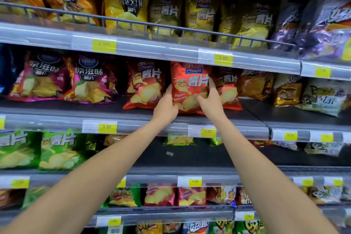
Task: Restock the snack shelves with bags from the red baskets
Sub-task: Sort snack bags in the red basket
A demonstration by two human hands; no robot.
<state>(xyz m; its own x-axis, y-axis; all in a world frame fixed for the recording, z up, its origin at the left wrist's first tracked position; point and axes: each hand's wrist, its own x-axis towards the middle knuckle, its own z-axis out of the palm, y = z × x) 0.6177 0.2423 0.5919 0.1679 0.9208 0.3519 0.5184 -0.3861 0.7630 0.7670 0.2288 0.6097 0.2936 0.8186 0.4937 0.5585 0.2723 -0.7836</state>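
Note:
A red potato chips bag (189, 83) stands upright on the second shelf (133, 119), between two other red bags of the same kind. Both my arms reach up to it. My left hand (167, 101) holds its lower left edge, fingers along the side. My right hand (209, 97) grips its lower right side, thumb across the front and fingers behind the edge. No red basket is in view.
Another red bag (145, 85) leans to the left and a third (228, 89) to the right. Pink bags (89, 81) fill the left, yellow bags (199, 15) the shelf above, green bags (57, 150) the shelf below, beside a dark gap (180, 156).

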